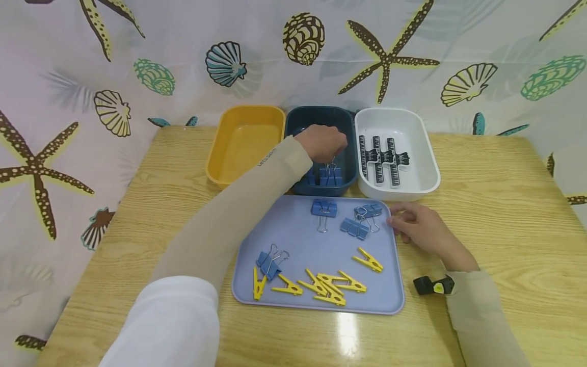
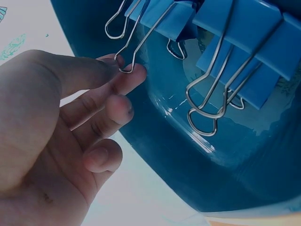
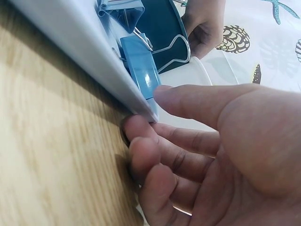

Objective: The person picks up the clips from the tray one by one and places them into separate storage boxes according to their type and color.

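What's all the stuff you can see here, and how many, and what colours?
yellow bin: one, yellow, back left
dark bin: one, dark teal, back middle
white bin: one, white, back right
keyboard-patterned clips: three, black and white, white bin
tray: one, pale blue, before the bins
binder clips: at least six, blue, tray and dark bin
clothespins: at least six, yellow, tray
table: one, light wood, underneath
cloth: white, sea-patterned, behind
sleeves: two, beige, forearms
left hand: one, dark bin
right hand: one, tray's right edge
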`<state>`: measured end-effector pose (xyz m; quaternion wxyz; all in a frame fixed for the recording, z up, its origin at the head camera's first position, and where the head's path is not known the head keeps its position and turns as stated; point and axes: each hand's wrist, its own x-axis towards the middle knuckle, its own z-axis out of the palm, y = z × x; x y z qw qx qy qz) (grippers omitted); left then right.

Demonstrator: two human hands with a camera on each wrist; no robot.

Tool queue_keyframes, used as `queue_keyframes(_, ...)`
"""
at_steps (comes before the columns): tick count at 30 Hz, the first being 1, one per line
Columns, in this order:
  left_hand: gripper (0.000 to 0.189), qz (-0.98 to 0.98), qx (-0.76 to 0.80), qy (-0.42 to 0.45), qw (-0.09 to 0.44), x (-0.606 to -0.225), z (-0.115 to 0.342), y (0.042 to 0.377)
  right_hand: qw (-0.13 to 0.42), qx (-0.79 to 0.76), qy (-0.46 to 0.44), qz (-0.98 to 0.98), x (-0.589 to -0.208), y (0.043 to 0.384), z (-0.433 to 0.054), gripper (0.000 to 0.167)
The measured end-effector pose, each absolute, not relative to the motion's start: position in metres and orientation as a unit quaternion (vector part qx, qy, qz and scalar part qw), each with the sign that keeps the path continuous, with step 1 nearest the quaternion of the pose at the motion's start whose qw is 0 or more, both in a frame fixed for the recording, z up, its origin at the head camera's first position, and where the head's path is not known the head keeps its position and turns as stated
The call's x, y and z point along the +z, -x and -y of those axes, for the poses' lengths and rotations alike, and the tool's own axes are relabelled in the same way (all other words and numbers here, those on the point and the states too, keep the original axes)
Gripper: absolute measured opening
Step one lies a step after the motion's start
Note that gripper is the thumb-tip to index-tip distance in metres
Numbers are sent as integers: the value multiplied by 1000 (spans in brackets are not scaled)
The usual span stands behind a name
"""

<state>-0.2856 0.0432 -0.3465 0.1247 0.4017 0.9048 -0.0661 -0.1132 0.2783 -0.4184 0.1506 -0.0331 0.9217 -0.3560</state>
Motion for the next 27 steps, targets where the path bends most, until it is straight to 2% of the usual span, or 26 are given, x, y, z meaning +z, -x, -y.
queue_keyframes(27, 25, -910, -64, -391, 124, -342, -33, 286, 157, -349, 33, -923, -417, 113, -277, 40)
